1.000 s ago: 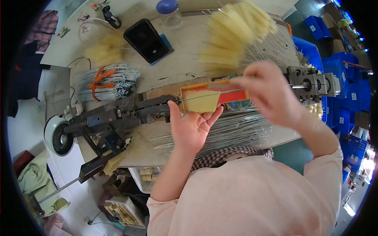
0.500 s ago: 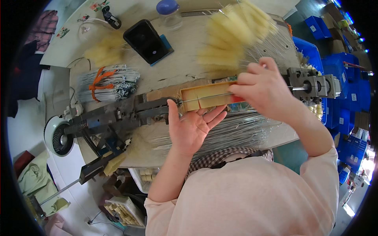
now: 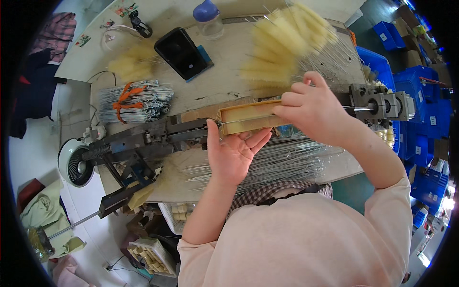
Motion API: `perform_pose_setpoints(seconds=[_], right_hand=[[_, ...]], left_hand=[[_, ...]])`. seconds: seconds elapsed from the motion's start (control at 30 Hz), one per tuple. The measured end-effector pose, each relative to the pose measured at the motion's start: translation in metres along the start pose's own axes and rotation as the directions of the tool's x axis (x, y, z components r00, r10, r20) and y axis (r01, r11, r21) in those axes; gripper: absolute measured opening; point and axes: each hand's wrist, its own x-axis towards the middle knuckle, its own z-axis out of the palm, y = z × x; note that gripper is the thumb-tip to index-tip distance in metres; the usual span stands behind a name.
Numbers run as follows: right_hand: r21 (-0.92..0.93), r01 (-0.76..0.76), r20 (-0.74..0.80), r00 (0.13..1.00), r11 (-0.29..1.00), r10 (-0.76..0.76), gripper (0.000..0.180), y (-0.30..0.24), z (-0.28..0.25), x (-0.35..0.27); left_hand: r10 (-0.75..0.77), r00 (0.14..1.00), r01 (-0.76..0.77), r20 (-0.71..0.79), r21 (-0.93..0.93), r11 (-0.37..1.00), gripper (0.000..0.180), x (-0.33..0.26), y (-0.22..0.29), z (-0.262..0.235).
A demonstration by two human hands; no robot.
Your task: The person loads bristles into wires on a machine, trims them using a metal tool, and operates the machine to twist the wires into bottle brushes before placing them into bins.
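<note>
A narrow yellowish trough (image 3: pixel 248 111) lies across the middle of the bench machine, with a thin metal wire (image 3: pixel 244 120) running along it. My right hand (image 3: pixel 311 110) is over the trough's right part, thumb and fingertips pinched on the wire; the exact contact is partly hidden. My left hand (image 3: pixel 233 155) is palm up below the trough's left end, fingers spread and reaching under its near edge, thumb up beside the machine's dark metal jaw (image 3: pixel 193 126). On the right, a metal clamp block (image 3: pixel 375 106) lines up with the wire.
Loose wires (image 3: pixel 291 158) lie in front of the machine. Behind it are an orange-tied wire bundle (image 3: pixel 136 101), a phone (image 3: pixel 179 52), a lidded jar (image 3: pixel 208 19) and yellow bristle brushes (image 3: pixel 282 40). A small fan (image 3: pixel 74 162) is at left, blue bins (image 3: pixel 416 95) at right.
My right hand has slid slightly left along the trough, and a red patch beside its fingers no longer shows. My left hand stays nearly in place. The whole view has shifted a little.
</note>
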Motion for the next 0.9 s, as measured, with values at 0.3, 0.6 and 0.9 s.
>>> perform_pose_setpoints(seconds=[0.3, 0.6, 0.9], right_hand=[[-0.019, 0.041, 0.042, 0.998, 0.999, -0.040, 0.017, -0.006, 0.007, 0.013], [0.059, 0.134, -0.119, 0.985, 0.989, -0.127, 0.030, -0.016, 0.007, 0.003], [0.011, 0.070, 0.029, 0.997, 0.998, -0.070, 0.014, 0.002, 0.004, 0.018]], left_hand=[[0.003, 0.999, -0.002, -0.039, 0.005, 1.000, 0.082, 0.002, 0.001, -0.002], [0.004, 0.998, -0.006, -0.057, -0.028, 1.000, 0.084, 0.001, 0.000, -0.004], [0.023, 0.999, -0.021, -0.039, 0.037, 0.999, 0.085, 0.003, 0.001, -0.001]])
